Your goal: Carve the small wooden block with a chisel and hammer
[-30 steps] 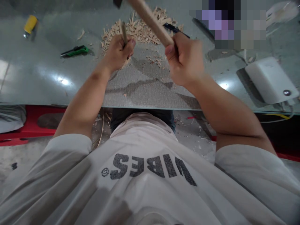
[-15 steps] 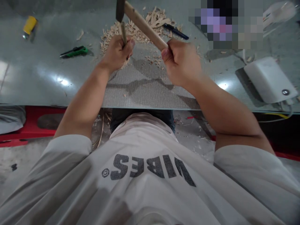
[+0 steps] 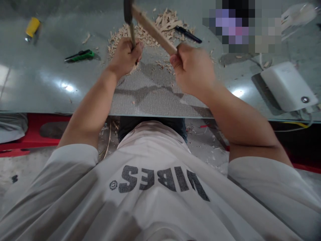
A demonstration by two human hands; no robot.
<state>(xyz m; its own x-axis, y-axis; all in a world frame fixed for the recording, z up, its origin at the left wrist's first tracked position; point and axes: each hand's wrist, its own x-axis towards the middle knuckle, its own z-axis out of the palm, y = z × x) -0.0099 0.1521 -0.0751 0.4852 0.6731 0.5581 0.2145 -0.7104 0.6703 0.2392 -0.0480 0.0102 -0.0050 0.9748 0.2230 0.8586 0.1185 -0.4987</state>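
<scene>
My left hand (image 3: 126,55) is closed round a slim wooden handle (image 3: 132,35) that stands nearly upright. A small dark tip (image 3: 136,63) shows below the fist; what the handle belongs to is mostly hidden. My right hand (image 3: 194,68) grips the lower end of a hammer (image 3: 154,30) by its pale wooden shaft. The dark hammer head (image 3: 128,12) is at the top end of the slim handle and looks to be touching it. Under both hands lies a grey textured mat (image 3: 155,100), and wood shavings (image 3: 165,21) are heaped just beyond them.
On the glass-topped table (image 3: 50,97) lie a green utility knife (image 3: 79,56), a small yellow object (image 3: 32,27) with a shiny end, and a dark slim tool (image 3: 188,34) beside the shavings. A white box (image 3: 288,85) with a cable stands at right. A blurred-out patch (image 3: 233,25) covers the upper right.
The hammer head has dropped slightly, and my right hand has shifted a little left with the shaft. My left hand stays in place round the slim handle.
</scene>
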